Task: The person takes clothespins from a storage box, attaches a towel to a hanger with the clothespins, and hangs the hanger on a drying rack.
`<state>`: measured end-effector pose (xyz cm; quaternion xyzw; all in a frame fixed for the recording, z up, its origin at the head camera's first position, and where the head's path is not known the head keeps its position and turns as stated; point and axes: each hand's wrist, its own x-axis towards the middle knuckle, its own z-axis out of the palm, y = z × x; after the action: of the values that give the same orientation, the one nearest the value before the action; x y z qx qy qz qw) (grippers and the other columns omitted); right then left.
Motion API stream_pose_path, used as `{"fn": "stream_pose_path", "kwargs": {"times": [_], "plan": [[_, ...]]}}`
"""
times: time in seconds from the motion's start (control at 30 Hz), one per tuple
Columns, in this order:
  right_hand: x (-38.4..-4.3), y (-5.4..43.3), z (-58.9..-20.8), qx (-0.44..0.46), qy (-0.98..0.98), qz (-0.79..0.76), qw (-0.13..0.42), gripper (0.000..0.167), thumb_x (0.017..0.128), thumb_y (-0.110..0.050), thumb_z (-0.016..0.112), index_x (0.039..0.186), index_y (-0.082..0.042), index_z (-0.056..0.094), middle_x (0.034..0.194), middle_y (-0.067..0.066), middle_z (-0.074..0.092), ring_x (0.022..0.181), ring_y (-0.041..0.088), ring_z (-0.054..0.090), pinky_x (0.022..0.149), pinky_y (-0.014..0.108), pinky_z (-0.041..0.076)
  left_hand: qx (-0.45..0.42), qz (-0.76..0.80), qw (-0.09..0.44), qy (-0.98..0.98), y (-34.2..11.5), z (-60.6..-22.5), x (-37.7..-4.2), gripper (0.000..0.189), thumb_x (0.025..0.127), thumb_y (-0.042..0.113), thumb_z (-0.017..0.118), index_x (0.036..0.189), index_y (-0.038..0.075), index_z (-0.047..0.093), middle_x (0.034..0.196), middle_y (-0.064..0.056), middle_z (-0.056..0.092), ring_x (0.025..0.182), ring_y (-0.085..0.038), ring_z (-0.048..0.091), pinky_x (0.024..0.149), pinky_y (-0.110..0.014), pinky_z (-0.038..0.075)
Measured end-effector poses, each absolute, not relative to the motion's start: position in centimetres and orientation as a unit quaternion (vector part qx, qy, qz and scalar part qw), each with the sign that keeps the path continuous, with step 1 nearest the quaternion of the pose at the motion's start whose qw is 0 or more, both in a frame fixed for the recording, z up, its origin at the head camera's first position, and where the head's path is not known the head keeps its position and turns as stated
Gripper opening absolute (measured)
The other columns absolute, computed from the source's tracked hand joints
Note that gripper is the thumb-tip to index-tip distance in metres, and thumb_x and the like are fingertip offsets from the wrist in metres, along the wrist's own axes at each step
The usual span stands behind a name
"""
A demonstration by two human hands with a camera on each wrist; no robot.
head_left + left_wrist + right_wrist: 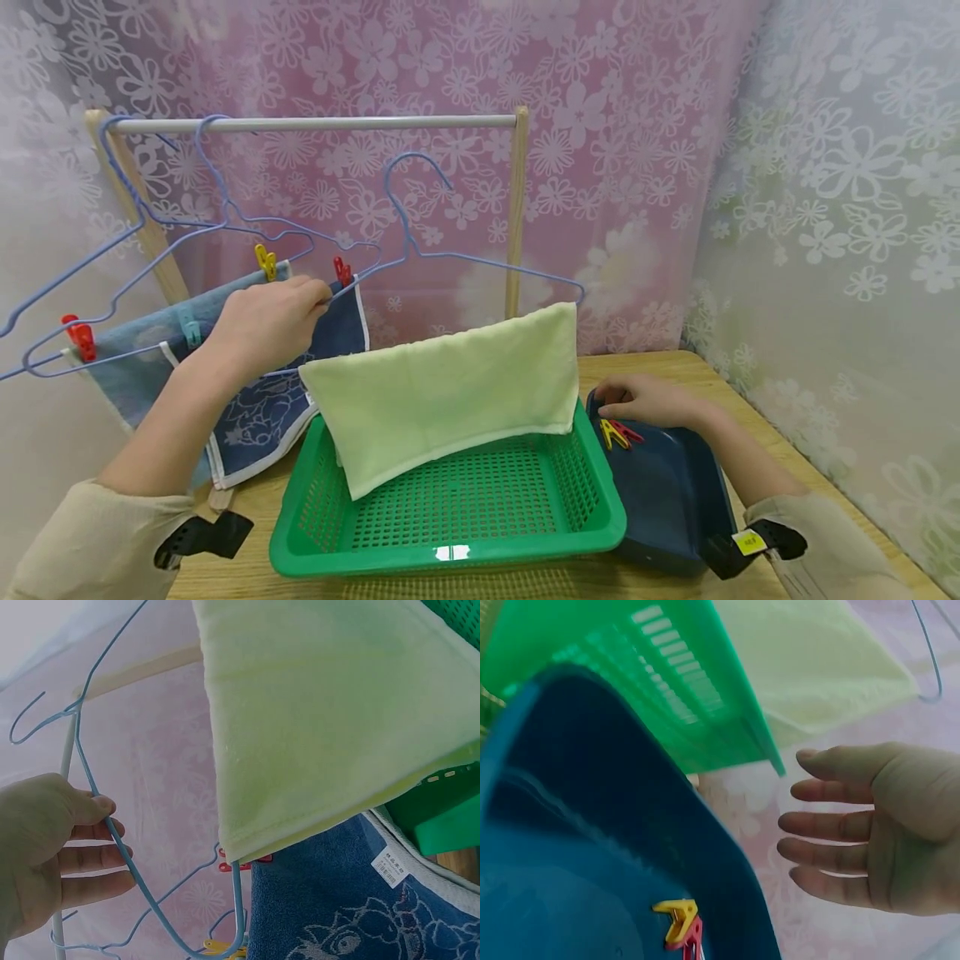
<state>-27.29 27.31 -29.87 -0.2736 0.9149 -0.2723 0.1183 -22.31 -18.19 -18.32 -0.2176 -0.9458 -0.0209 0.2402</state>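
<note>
My left hand (270,321) pinches one arm of a blue wire hanger (408,243) between thumb and fingers. A pale yellow-green towel (457,383) is folded over the hanger's lower bar and hangs above the green basket (450,562). My right hand (652,400) is over the far left corner of a dark blue tub (652,500), its fingers nearly straight in the right wrist view with nothing between them. Just below that hand, a yellow clothespin (615,434) and a red clothespin (632,432) lie in the tub.
A drying rack with a white rail (322,124) and wooden posts stands behind. Two more blue hangers hang at its left, with a blue towel (135,350) and a dark blue patterned towel (258,421) clipped by several clothespins. Basket and tub stand side by side on a wooden table (645,367).
</note>
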Motion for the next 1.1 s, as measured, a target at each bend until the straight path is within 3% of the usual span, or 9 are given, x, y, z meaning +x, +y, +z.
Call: {"fn": "stream_pose_path", "kwargs": {"times": [0.1,0.33,0.47,0.63,0.87,1.1], "plan": [[-28.1,28.1,-30.2,-0.249,0.918,-0.282,0.125,0.038,0.093,-0.026,0.056,0.118,0.002,0.056,0.109,0.012,0.059,0.092,0.023,0.058,0.074,0.039,0.049,-0.217,-0.020,0.234,-0.948,-18.2,-18.4,-22.1,0.011,0.090,0.008,0.056,0.099,0.004,0.061,0.086,-0.007,0.060,0.058,-0.018,0.050,0.051,-0.034,0.044],[-29.9,29.3,-31.5,-0.204,0.924,-0.289,0.142,0.033,0.092,-0.021,0.057,0.113,0.005,0.056,0.090,0.013,0.058,0.072,0.022,0.053,0.060,0.035,0.046,-0.217,-0.008,0.229,-0.949,-18.1,-18.5,-21.8,0.009,0.090,0.009,0.056,0.096,0.005,0.062,0.083,-0.006,0.057,0.058,-0.017,0.049,0.047,-0.031,0.040],[-30.7,30.0,-32.4,-0.195,0.937,-0.255,0.138,0.029,0.092,-0.016,0.057,0.111,0.005,0.059,0.092,0.010,0.060,0.071,0.023,0.056,0.058,0.033,0.047,-0.223,-0.005,0.230,-0.947,-17.9,-18.6,-21.7,0.010,0.090,0.009,0.057,0.097,0.005,0.063,0.084,-0.006,0.058,0.056,-0.015,0.049,0.045,-0.029,0.039],[-31.4,30.8,-33.6,-0.189,0.955,-0.188,0.134,0.026,0.090,-0.013,0.058,0.108,0.005,0.062,0.095,0.010,0.062,0.074,0.023,0.059,0.059,0.034,0.049,-0.235,0.002,0.238,-0.942,-17.7,-18.6,-21.4,0.009,0.090,0.009,0.056,0.095,0.006,0.063,0.082,-0.005,0.057,0.053,-0.013,0.046,0.043,-0.028,0.035],[-31.8,30.9,-35.1,-0.196,0.965,-0.120,0.125,0.022,0.083,-0.011,0.064,0.100,0.003,0.064,0.092,0.011,0.062,0.081,0.024,0.058,0.071,0.040,0.049,-0.240,0.008,0.246,-0.939,-17.5,-18.5,-21.1,0.007,0.089,0.008,0.057,0.092,0.006,0.063,0.074,-0.002,0.053,0.052,-0.013,0.043,0.043,-0.028,0.035],[-31.7,30.6,-35.9,-0.179,0.964,-0.138,0.138,0.035,0.077,-0.004,0.067,0.110,0.006,0.059,0.099,0.015,0.060,0.084,0.025,0.057,0.072,0.042,0.048,-0.244,0.017,0.251,-0.937,-17.4,-18.6,-21.1,0.006,0.089,0.007,0.058,0.092,0.006,0.063,0.076,-0.004,0.055,0.051,-0.012,0.044,0.043,-0.027,0.033]]}}
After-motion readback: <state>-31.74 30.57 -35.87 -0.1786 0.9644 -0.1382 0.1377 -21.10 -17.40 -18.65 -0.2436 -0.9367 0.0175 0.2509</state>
